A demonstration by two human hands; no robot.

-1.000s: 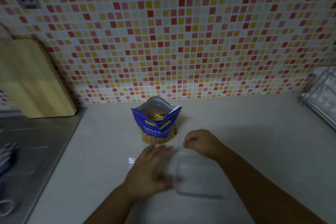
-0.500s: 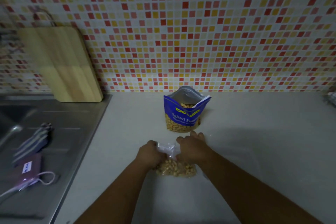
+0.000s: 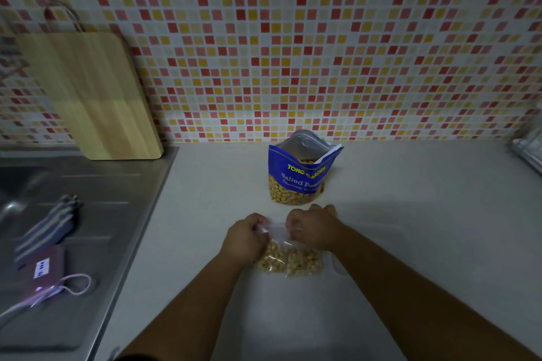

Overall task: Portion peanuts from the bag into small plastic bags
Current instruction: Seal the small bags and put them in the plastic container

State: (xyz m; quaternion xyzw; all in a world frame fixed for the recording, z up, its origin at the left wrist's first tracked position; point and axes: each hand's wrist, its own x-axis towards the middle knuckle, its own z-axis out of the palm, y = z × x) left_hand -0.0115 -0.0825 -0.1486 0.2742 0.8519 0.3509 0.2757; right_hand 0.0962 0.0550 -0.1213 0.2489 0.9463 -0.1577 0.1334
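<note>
A blue bag of salted peanuts (image 3: 300, 176) stands upright and open on the white counter (image 3: 410, 214) near the tiled wall. In front of it lies a small clear plastic bag (image 3: 289, 259) filled with peanuts. My left hand (image 3: 245, 239) pinches the left end of its top edge, and my right hand (image 3: 312, 228) pinches the right end. Both hands sit just in front of the blue bag without touching it. More clear plastic (image 3: 337, 265) shows on the counter under my right wrist.
A wooden cutting board (image 3: 96, 97) leans on the wall at the left. The steel sink drainboard (image 3: 88, 243) carries a folded striped cloth (image 3: 48, 228) and a purple device with a cord (image 3: 45, 272). A wire rack's edge (image 3: 528, 149) shows at far right.
A second ago my hands lay over flat empty plastic; half a second ago they came together on the filled small bag's top, where they stay now. The view shifted right.
</note>
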